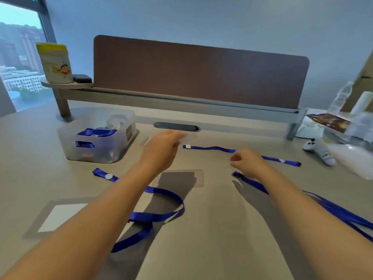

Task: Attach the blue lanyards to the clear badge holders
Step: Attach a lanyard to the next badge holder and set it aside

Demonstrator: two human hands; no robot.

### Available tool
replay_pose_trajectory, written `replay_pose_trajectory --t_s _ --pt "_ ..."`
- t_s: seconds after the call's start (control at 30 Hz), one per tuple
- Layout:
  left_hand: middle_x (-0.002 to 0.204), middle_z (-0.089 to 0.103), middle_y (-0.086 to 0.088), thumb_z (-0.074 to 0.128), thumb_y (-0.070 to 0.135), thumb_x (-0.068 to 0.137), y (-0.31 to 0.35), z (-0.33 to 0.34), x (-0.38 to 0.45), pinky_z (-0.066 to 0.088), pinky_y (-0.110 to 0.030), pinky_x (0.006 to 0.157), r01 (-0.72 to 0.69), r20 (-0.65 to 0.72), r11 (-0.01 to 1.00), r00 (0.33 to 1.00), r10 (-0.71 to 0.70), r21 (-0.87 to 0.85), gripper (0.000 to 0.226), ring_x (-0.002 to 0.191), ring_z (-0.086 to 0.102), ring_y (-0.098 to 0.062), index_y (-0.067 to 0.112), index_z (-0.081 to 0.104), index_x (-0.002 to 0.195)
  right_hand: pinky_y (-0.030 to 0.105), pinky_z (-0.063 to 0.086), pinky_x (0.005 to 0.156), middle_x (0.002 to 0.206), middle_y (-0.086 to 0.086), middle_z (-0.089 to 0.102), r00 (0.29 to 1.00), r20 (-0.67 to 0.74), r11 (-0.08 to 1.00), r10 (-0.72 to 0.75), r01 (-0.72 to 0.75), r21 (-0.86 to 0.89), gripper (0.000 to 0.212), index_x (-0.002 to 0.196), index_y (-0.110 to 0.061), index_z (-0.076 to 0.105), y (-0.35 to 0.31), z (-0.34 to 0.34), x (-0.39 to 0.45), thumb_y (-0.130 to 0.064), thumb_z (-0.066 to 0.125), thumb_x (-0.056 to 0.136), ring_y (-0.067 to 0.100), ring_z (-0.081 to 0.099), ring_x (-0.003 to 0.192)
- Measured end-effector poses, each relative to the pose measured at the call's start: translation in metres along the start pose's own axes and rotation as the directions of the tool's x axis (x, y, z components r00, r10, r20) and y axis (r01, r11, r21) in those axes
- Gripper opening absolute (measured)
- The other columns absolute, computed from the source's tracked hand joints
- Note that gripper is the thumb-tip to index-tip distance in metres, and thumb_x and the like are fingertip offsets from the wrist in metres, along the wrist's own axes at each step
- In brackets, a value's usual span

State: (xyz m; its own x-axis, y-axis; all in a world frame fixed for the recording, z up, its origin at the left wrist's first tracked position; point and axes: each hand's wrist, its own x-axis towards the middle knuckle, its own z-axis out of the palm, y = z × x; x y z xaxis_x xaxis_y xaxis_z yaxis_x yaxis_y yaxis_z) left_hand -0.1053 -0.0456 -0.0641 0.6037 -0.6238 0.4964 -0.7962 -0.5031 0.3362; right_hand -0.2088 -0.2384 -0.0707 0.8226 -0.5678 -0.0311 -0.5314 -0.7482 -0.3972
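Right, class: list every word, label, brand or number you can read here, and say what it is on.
None can be read with certainty.
Yellow-and-white pouch: large yellow letters and a cartoon, too blurred.
Label on the clear bin: too small.
Small plush toy: dark print, blurred.
Dark snack packet: unreadable.

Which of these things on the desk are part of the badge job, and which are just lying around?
Job: blue lanyards, clear badge holder lying on the desk, plastic bin with more lanyards.
Just lying about: yellow pouch, water bottle, small plush toy, snack packet.
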Motion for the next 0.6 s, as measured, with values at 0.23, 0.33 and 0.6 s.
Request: replay_pose_trajectory --t_s 0.23,0.33,0.6 --pt "0.117 0.062 -0.013 0.039 0.009 0.093 0.026 0.04 0.012 0.044 -0.031 0.089 -0.003 0.076 1.0 0.997 0.003 -0.002 0.03 0.106 0.055 -0.027 0.006 0.057 0.117 0.036 0.048 0.079 0.098 0.019 0.066 0.991 0.011 0.989 0.135 -0.134 -0.064 0.031 0.104 0.006 0.063 0.054 0.011 0.01 -0.017 0.046 0.092 0.031 0.06 0.093" --pt "0.114 0.064 -0.013 0.038 0.008 0.093 0.028 0.05 0.017 0.043 -0.032 0.085 0.015 0.088 1.0 0.996 -0.015 -0.002 0.03 0.103 0.055 -0.028 0.006 0.058 0.115 0.026 0.036 0.055 0.066 0.008 0.049 0.987 0.013 0.982 0.158 -0.156 -0.107 0.029 0.069 -0.003 0.057 0.057 0.017 0.017 -0.019 0.047 0.091 0.019 0.049 0.066" --pt "0.127 0.058 -0.011 0.036 0.009 0.094 0.034 0.053 0.024 0.043 -0.031 0.095 0.096 0.111 0.995 0.989 -0.093 -0.026 0.034 0.114 0.052 -0.026 0.01 0.05 0.125 0.029 0.038 0.061 0.08 0.019 0.056 0.991 -0.055 0.993 0.12 -0.12 0.0 0.014 0.073 -0.006 0.05 0.059 0.019 0.029 -0.009 0.056 0.085 0.022 0.049 0.075"
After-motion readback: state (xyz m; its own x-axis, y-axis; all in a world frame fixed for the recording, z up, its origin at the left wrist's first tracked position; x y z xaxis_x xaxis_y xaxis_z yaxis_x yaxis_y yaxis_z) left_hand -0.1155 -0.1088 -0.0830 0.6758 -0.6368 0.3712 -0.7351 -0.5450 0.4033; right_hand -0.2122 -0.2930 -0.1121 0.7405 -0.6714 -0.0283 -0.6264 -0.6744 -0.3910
